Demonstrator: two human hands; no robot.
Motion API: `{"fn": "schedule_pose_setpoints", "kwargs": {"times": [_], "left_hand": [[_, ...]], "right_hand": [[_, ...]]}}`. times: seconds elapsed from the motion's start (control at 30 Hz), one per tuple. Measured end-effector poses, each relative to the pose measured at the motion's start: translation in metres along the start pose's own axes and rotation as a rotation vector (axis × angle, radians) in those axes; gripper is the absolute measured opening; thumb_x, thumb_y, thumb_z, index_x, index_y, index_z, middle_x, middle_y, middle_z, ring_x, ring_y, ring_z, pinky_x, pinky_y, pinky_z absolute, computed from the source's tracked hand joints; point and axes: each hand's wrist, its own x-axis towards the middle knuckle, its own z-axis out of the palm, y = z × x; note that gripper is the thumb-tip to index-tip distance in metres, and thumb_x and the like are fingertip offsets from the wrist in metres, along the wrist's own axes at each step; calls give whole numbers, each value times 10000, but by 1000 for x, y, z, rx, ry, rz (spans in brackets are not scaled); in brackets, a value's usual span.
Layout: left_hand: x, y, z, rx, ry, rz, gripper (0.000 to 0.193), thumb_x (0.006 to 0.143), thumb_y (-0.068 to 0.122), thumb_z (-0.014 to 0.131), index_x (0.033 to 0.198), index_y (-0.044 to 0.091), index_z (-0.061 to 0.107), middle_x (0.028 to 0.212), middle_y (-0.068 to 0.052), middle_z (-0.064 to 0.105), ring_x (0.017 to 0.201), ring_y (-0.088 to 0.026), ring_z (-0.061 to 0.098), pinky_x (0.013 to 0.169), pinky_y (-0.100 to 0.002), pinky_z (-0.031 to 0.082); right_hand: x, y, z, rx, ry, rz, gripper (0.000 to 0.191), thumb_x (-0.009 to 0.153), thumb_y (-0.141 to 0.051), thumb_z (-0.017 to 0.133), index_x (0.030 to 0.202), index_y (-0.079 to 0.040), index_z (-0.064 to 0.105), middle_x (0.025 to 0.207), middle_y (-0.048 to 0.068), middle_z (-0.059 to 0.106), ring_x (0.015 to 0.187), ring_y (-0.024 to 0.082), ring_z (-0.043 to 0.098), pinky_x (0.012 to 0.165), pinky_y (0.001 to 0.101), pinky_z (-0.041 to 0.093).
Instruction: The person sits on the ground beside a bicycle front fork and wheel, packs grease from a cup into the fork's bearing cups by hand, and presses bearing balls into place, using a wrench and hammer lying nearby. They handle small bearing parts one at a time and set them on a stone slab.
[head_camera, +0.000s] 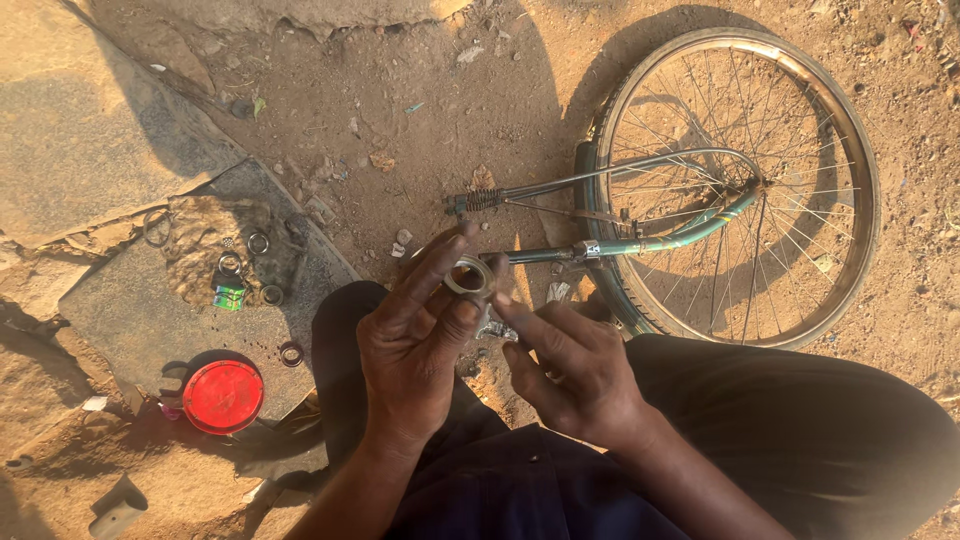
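Left hand (415, 335) pinches a metal ring (468, 277) between thumb and fingers, opening upward for access, while right hand (565, 365), fingers loosely curled, touches its edge, wheel (735, 185) beyond.

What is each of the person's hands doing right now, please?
Left hand: closed on a small metal ring, pinched between thumb and fingers.
Right hand: fingertips touching the same ring from the side; whether it grips cannot be told.
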Motion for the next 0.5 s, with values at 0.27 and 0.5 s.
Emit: {"fn": "schedule_pose_setpoints", "kwargs": {"times": [0.27,0.5], "left_hand": [[-6,-1,-5,-46,-50,-49,387,1081,164,664,1443,46,592,1500,-178,613,1356,-283,671,1152,-427,582],[-2,-3,-1,6,8,4,442,1028,133,720,1438,32,590,1479,-170,581,1362,-288,626,1141,-446,584]], "right_hand": [[-5,2,-17,442,-182,184,628,964,-42,735,1540,-57,486,758,-16,609,623,47,559,555,239,468],[-5,-4,0,178,-51,131,677,975,-63,707,1576,-58,396,783,-4,560,670,66,532,582,284,468]]}}
